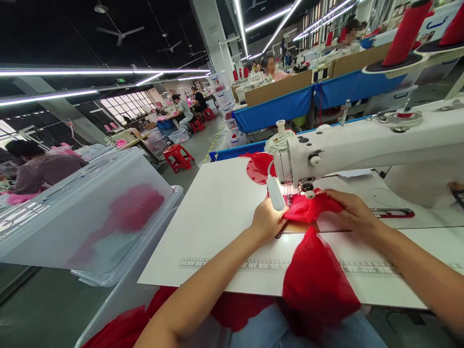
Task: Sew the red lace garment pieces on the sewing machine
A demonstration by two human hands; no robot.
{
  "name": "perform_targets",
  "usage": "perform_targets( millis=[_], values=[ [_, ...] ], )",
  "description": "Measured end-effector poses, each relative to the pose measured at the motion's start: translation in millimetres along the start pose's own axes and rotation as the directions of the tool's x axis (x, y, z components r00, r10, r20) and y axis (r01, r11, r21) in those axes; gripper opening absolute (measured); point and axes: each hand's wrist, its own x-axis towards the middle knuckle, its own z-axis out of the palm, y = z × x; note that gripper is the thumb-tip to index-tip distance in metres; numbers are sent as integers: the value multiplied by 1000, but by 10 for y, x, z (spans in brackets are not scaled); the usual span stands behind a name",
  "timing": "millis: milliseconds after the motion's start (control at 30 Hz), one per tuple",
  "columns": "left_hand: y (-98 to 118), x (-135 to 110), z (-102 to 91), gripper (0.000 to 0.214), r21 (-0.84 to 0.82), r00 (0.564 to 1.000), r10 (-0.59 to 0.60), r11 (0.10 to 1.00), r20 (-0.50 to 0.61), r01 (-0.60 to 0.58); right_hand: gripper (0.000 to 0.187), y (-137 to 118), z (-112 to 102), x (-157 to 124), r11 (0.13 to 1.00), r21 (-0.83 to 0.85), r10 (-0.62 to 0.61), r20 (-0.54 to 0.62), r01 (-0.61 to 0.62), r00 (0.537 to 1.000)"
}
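Observation:
A white sewing machine (348,150) stands on the table, its small lamp (276,193) lit beside the needle. Red sheer fabric (311,207) lies under the presser foot, and part of it hangs over the table's front edge toward my lap. My left hand (267,221) presses the fabric close to the needle on the left, its fingertips partly hidden behind the lamp. On the right, my right hand (350,208) pinches the fabric's other end and keeps it stretched. Behind the needle, more red fabric (259,166) rests on the tabletop.
The white table (213,208) has a printed ruler along its front. A red-handled tool (395,213) lies right of my right hand. Clear plastic bins (90,208) stand at left, with red fabric (126,326) below. Red thread cones (406,36) rise upper right. Several people sit farther back.

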Motion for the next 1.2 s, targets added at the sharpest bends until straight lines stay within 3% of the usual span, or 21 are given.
perform_targets(
  millis=[133,333,500,667,900,1200],
  values=[
    [-18,-78,58,19,212,986,151,968,-78,-131,29,7,23,-52,984,-42,-169,119,175,978],
    [-30,-95,122,20,387,927,343,883,-151,-264,39,-167,123,-81,833,-435,-269,224,343,937],
    [-30,-48,94,30,395,894,427,851,-134,-347,34,-294,179,-17,797,-428,-338,269,426,902],
    [42,-88,-14,38,378,904,417,855,-91,-356,28,-258,223,-7,782,-426,-354,296,454,887],
    [106,-209,-107,23,416,945,324,853,52,-315,32,-222,262,-34,803,-435,-318,267,408,910],
    [84,-253,-56,25,417,947,321,860,4,-293,35,-194,281,-80,826,-420,-299,239,376,924]
  ],
)
